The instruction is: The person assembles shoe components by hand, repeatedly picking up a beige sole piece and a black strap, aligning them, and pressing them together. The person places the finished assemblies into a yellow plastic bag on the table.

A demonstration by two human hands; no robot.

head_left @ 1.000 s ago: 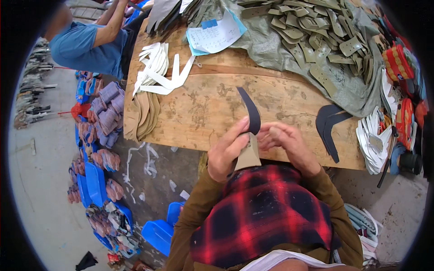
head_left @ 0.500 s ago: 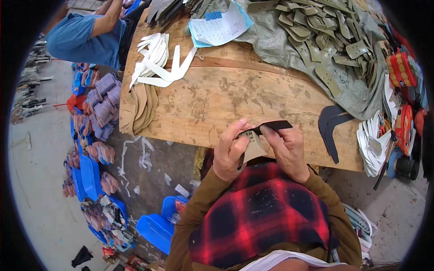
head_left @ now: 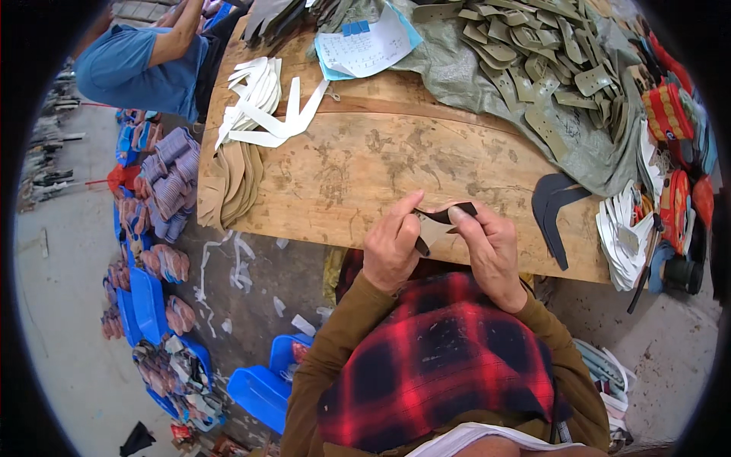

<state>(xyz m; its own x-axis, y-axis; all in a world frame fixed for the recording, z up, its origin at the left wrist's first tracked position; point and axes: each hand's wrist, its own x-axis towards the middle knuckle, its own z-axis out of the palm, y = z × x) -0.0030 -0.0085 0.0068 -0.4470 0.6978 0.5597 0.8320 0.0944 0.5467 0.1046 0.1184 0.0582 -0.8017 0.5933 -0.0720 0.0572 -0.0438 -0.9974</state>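
At the table's front edge, my left hand [head_left: 391,247] and my right hand [head_left: 491,255] face each other, both closed. Between them they grip a tan cut piece [head_left: 432,231] with a black strip [head_left: 461,210] along its upper edge. The right thumb presses on the strip, while the left fingers pinch the other end; part of the work is hidden behind the fingers. To the right of my hands lie a few black curved pieces [head_left: 550,217], overlapping on the wood.
The wooden table [head_left: 343,175] bears white angled strips [head_left: 259,114], tan curved pieces [head_left: 232,183], a paper sheet [head_left: 365,49] and an olive heap of pieces [head_left: 525,61] on grey sheeting. White pieces [head_left: 623,236] lie right. Blue bins [head_left: 263,392] stand below left. A person [head_left: 141,68] works far left.
The right thumb has shifted along the black strip, and the strip and tan piece have turned and bent between my hands. The whole view has shifted slightly.
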